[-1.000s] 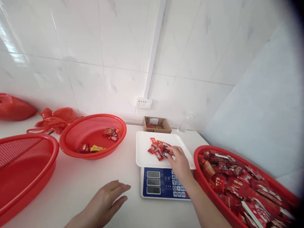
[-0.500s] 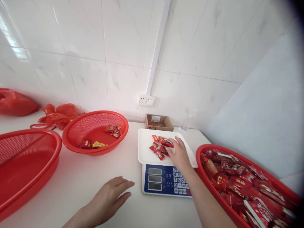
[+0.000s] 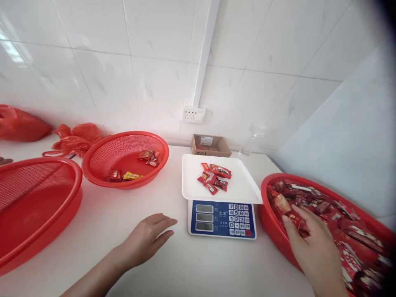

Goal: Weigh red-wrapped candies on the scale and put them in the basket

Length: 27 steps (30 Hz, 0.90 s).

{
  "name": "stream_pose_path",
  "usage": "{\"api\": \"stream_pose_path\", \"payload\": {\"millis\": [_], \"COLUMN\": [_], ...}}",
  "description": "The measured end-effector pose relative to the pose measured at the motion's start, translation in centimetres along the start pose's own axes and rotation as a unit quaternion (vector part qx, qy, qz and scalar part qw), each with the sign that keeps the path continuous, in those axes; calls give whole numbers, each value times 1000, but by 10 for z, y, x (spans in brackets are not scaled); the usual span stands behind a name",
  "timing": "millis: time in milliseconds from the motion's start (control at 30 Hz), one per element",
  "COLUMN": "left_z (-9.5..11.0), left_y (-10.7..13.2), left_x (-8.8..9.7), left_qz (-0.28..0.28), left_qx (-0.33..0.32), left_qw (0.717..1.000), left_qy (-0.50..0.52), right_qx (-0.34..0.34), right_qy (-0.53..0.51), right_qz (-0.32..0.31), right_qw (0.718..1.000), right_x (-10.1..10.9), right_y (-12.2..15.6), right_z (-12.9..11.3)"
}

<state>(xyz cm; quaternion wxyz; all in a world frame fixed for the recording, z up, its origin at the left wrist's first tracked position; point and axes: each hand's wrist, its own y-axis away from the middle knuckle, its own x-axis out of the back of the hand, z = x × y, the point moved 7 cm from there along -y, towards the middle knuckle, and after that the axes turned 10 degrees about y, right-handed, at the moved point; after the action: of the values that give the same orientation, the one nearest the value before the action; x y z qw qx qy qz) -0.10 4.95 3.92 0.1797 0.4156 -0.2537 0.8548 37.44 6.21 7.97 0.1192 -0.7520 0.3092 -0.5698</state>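
My right hand (image 3: 315,243) is over the full red basket (image 3: 266,231) at the right, thumb and fingers apart around the wrapped candies (image 3: 349,231) there; its fingertips partly cover them, and I see nothing held. My left hand (image 3: 148,239) hovers low over the white table, fingers stretched out and holding nothing. Between the hands stands a digital scale (image 3: 221,218) with a blue keypad. On its white tray (image 3: 238,194) lie several small red-wrapped candies (image 3: 220,170), spread in a loose group.
Left of the scale, a red mesh basket (image 3: 108,144) holds a few candies, one yellow. Another red basket (image 3: 69,198) is at the far left. Red plastic bags (image 3: 77,138), a small cardboard box (image 3: 221,145) and a clear bottle (image 3: 247,144) sit along the tiled wall.
My right hand has left the scale tray and moved right to the full basket. The candies stay on the tray. My left hand stays nearly in place, and the view has tilted downward.
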Motion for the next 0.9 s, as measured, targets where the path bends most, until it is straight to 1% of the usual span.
{"api": "stream_pose_path", "payload": {"millis": [100, 167, 233, 267, 333, 400, 467, 533, 600, 700, 800, 900], "left_z": [15, 25, 30, 31, 29, 18, 7, 2, 2, 5, 5, 1], "left_y": [-26, -51, -80, -97, -130, -162, -190, -211, -226, -238, -240, -237], "left_x": [0, 1, -1, -4, -15, -28, -41, -51, -57, -63, -63, -61], "left_qz": [19, 31, 24, 11, -35, -84, -124, -147, -154, -150, -134, -119], "left_qx": [-43, -63, -75, -79, -78, -41, -9, -10, -31, -54, -56, -53], "left_qw": [998, 997, 997, 997, 996, 995, 992, 989, 988, 987, 989, 991], "left_qy": [29, 34, 26, 21, 21, 24, 24, 12, 2, 1, 2, 0], "right_qx": [-18, -18, -22, -22, -15, -2, 12, 24, 27, 18, 13, 9], "right_qy": [-28, -43, -52, -54, -55, -51, -49, -54, -56, -55, -59, -67], "right_qz": [-29, -29, -26, -27, -27, -26, -22, -21, -23, -33, -54, -70], "right_qw": [999, 998, 998, 998, 998, 998, 998, 998, 998, 998, 997, 995], "right_x": [-6, -9, -11, -11, -12, -11, -11, -12, -14, -17, -20, -24], "right_y": [2, 1, 0, 0, 1, 2, 3, 4, 4, 4, 3, 2], "right_z": [6, 4, 4, 4, 4, 5, 6, 6, 8, 12, 15, 16]}}
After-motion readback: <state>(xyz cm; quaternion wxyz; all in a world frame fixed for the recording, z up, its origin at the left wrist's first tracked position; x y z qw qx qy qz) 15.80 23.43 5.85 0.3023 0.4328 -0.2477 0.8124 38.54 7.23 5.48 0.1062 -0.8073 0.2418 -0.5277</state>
